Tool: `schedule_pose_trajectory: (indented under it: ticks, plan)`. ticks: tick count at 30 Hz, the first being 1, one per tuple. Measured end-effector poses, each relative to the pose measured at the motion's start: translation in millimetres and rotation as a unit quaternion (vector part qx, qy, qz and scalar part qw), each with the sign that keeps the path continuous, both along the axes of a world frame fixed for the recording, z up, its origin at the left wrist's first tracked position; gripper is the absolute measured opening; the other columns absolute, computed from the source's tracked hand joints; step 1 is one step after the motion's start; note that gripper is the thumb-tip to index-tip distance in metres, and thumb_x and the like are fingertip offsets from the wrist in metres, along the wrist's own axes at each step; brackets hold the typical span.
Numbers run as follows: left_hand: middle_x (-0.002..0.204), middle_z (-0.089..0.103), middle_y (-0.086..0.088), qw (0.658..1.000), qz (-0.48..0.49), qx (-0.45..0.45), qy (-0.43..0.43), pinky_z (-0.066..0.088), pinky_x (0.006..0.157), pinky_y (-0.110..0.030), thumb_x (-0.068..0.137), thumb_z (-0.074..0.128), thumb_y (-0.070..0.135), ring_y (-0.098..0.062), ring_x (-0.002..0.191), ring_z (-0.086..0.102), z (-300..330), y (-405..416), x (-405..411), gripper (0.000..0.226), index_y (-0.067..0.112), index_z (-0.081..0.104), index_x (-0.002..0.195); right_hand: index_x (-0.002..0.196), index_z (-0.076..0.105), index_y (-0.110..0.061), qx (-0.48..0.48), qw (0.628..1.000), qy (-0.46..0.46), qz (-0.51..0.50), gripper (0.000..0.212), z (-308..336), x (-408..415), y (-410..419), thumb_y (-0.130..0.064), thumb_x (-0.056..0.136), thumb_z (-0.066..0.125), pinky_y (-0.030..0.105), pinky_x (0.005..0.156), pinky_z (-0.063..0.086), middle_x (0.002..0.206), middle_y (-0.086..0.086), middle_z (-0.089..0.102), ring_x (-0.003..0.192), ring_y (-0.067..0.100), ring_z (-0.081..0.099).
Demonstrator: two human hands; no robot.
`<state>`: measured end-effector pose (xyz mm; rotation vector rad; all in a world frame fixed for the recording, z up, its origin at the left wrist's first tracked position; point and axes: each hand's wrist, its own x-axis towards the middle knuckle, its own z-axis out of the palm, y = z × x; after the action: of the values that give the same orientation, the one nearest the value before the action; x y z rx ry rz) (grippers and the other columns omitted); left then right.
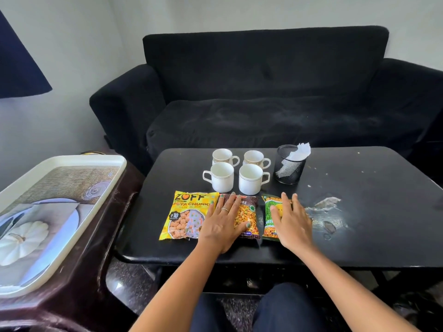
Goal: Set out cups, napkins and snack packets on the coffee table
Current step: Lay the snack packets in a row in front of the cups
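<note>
Packets, three glossy crinkled ones, lay before me on the scuffed black desk (359,188): yellow packet (184,215), brown packet (249,212), green packet (269,219). Four smooth white cups (221,176) stood behind. My left grip (223,219) and right grip (291,224) were spread flat, pinching nothing.

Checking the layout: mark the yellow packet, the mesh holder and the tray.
Yellow packet (185,213), head view, on its printed front left of the left hand.
Mesh holder (288,170), head view, on its front wall.
Tray (72,161), head view, on its white far rim.
</note>
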<state>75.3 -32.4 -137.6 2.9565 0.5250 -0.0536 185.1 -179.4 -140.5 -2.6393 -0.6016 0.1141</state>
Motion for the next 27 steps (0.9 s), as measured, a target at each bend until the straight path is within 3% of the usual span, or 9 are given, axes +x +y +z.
schedule_pose_trajectory:
  ticks: [8,13,16,20,27]
  plan:
    - [0.16,-0.013,0.001,0.998,0.008,0.007,-0.054,-0.012,0.117,-0.039,0.095,0.017,0.061,-0.02,0.147,-0.014,-5,-2,-8,0.073,0.025,-0.013,0.151,0.15,0.014,-0.025,-0.029,0.999,-0.011,0.008,0.06,5,-1,-2,-0.051,0.096,0.024,0.047,0.114,0.016,0.16,0.005,0.006,0.145,0.026,0.012]
    - [0.157,-0.013,0.009,0.993,0.011,0.027,-0.119,-0.022,0.113,-0.032,0.093,0.013,0.063,-0.016,0.146,-0.016,-10,-5,-21,0.071,0.028,-0.015,0.148,0.136,0.046,-0.015,-0.004,0.984,-0.174,0.047,0.051,5,-23,-12,-0.041,0.093,0.036,0.047,0.107,0.032,0.146,0.012,0.042,0.131,0.029,0.043]
    - [0.158,-0.005,0.009,0.989,0.0,0.05,-0.137,-0.022,0.113,-0.031,0.091,0.009,0.063,-0.015,0.147,-0.011,-12,-8,-20,0.071,0.026,-0.007,0.151,0.127,0.056,-0.012,-0.005,0.975,-0.208,0.08,0.052,-1,-30,-14,-0.039,0.089,0.033,0.049,0.105,0.035,0.139,0.012,0.051,0.127,0.029,0.049]
    - [0.158,0.001,0.008,0.989,-0.013,0.051,-0.141,-0.012,0.119,-0.034,0.096,0.016,0.057,-0.016,0.149,-0.004,-19,-11,-11,0.068,0.023,0.005,0.153,0.129,0.054,-0.012,-0.003,0.969,-0.228,0.094,0.05,-11,-26,-12,-0.038,0.091,0.034,0.048,0.111,0.028,0.143,0.01,0.048,0.132,0.026,0.044]
    - [0.158,0.02,0.004,0.989,-0.019,0.013,-0.145,0.001,0.121,-0.038,0.095,0.022,0.054,-0.016,0.148,0.009,-20,-8,-3,0.066,0.021,0.018,0.152,0.144,0.035,-0.015,0.002,0.967,-0.232,0.103,0.059,-25,-17,-6,-0.045,0.094,0.03,0.039,0.116,0.018,0.154,0.004,0.03,0.143,0.019,0.024]
